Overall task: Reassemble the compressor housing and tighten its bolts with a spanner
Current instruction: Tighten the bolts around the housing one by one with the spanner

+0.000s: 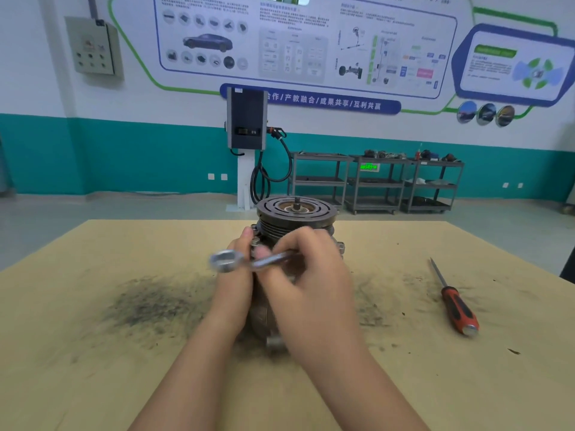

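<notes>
The right hand [311,275] grips the spanner [249,262], its long axis pointing leftward across the left hand [238,275], which steadies the upright compressor [295,219] between both hands.

A white wall [37,88] with a teal lower band [124,157] is seen behind a grey floor [93,209]. Printed information boards [311,42] and a grey electrical box [93,46] are mounted on it. A charging post [247,119] with a black cable and three grey shelf trolleys [376,181] are placed along the wall.
</notes>
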